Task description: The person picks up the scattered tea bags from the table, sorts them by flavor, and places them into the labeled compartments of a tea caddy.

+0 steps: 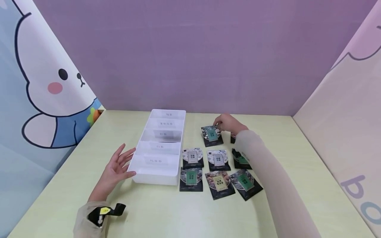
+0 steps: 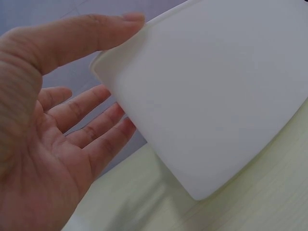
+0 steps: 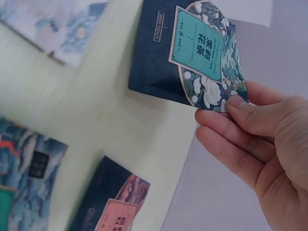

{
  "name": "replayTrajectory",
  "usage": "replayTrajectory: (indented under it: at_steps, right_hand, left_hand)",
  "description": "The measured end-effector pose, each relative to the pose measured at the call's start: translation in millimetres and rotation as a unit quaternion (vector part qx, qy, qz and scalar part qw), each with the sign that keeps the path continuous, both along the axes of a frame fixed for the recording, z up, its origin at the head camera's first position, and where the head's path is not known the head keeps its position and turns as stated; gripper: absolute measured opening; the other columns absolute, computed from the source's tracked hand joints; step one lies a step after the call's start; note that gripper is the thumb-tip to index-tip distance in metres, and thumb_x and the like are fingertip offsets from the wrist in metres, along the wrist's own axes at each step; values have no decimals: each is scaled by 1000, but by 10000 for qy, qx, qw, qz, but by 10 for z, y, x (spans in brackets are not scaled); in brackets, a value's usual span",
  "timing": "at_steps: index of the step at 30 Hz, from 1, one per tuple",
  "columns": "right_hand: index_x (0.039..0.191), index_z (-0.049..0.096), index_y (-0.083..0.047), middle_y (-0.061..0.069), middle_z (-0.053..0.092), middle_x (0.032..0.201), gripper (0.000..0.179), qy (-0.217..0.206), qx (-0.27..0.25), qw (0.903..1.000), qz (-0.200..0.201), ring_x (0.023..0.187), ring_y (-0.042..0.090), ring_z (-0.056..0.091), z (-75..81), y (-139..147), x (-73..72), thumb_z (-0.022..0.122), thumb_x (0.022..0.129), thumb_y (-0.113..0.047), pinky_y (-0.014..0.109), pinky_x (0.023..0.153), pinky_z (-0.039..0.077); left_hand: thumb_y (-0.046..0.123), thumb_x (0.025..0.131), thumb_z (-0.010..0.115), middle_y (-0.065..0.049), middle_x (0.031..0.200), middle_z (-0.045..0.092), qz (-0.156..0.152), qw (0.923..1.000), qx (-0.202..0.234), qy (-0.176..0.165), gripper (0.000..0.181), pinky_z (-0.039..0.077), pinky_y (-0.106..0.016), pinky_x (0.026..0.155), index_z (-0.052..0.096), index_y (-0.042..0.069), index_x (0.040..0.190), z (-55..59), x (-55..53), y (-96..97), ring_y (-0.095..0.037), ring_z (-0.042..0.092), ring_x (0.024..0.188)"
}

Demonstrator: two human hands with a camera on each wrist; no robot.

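Observation:
My right hand (image 1: 228, 124) pinches a corner of a dark jasmine tea sachet (image 1: 212, 136) with a teal label, thumb on its printed face. In the right wrist view the sachet (image 3: 187, 55) is held at its edge above the table. At the left, my left hand (image 1: 114, 168) has its fingers spread against the near left corner of a white divided box (image 1: 156, 180). The left wrist view shows the thumb along the box's rim (image 2: 159, 19) and the other fingertips against its wall. Labelled compartments run along the box in a row.
Several tea sachets lie right of the box: white floral ones (image 1: 218, 160), green-labelled ones (image 1: 191, 180) and a yellow-labelled one (image 1: 220, 185). A pink-labelled sachet (image 3: 120, 207) lies near the right hand, mostly hidden by the arm in the head view. A purple backdrop (image 1: 196, 66) stands behind the table.

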State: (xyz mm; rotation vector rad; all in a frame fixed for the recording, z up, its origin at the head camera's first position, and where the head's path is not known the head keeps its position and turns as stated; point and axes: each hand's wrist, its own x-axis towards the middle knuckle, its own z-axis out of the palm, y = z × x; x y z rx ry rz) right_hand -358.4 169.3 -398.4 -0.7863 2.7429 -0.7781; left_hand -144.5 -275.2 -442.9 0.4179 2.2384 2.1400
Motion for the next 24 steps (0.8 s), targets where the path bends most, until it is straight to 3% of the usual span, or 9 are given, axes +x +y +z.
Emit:
replayTrajectory:
  at_steps: [9,16,24]
  right_hand:
    - [112,72,3,20,69,110,27,-596,-263,9976,-244,80,27,68,104,4,-53,53,95,11,44,76,59]
    - [111,73,4,21,70,107,26,-679,-414,9960,-418,78,26,69,181,21,-86,54,94,10,44,75,59]
    - [112,71,8,24,71,101,22,-852,-981,9890,-710,78,30,70,317,50,-95,59,94,7,50,80,58]
  left_hand:
    - [-10,86,70,-8,158,35,39,9999,-73,-74,104,43,-15,99,7,23,161,-4,-2,-3,4,44,128]
    - [-11,85,70,-12,158,33,39,10000,-57,-50,104,42,-16,100,7,22,161,-7,-8,-12,3,44,129]
    - [-7,86,72,-13,159,31,98,9997,-184,-120,105,42,-15,100,6,24,161,-15,-17,-25,4,44,128]
